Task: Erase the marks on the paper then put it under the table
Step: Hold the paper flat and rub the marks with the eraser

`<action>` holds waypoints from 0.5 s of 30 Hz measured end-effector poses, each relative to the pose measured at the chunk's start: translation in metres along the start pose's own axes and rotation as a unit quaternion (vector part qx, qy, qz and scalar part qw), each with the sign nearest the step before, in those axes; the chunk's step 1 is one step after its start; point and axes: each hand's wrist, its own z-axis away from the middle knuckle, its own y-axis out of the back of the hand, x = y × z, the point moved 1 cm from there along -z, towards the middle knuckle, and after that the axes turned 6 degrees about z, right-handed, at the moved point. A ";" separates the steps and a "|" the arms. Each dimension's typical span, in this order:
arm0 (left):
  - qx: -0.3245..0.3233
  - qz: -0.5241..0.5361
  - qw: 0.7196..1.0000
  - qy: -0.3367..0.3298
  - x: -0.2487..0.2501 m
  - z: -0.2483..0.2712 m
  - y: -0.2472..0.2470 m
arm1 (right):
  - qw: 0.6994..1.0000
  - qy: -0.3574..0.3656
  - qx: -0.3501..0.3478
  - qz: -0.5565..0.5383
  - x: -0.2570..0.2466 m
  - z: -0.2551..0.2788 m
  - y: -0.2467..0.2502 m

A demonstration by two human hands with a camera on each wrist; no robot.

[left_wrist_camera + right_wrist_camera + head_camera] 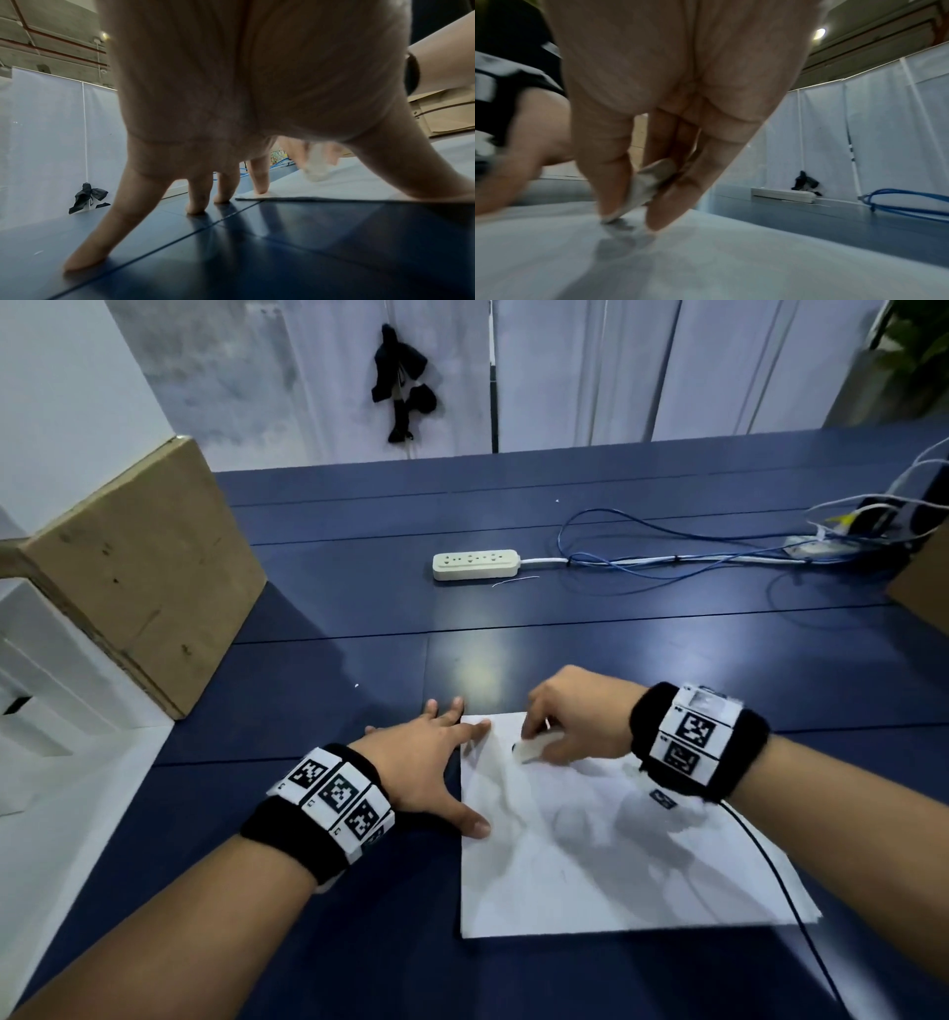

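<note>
A white sheet of paper (606, 855) lies flat on the dark blue table (334, 891), in front of me and slightly right. My right hand (565, 716) pinches a small white eraser (534, 749) and holds its tip against the paper near the far left corner. In the right wrist view the eraser (647, 186) sits between thumb and fingers, touching the paper (706, 263). My left hand (426, 762) lies spread with straight fingers; its index finger and thumb press the paper's left edge, the other fingers rest on the table. The left wrist view shows the paper (347, 186) pinned so.
A cream power strip (475, 564) with white and blue cables (667, 552) lies further back on the table. A cardboard box (138, 577) stands at the left edge. A black cable (780, 880) runs from my right wristband across the paper.
</note>
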 end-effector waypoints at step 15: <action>0.006 -0.001 1.000 0.003 0.002 0.001 0.000 | 0.998 0.026 -0.047 -0.025 -0.012 0.017 -0.002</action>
